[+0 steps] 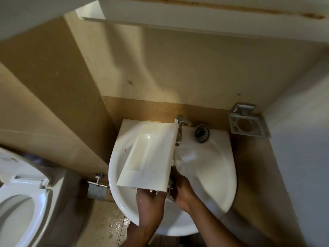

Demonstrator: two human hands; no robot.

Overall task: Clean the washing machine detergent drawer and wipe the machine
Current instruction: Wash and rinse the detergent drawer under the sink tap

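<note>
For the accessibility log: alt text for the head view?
The left hand grips a white detergent drawer over a sink, near the faucet; the right hand reaches behind it. Toilet at left, metal soap holder at right.

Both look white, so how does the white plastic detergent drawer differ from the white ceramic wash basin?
The white plastic detergent drawer is flat-fronted and rectangular; the white ceramic wash basin is rounded. The drawer is tilted, held by left hand and right hand; the basin sits against the wall. Both are white.
</note>
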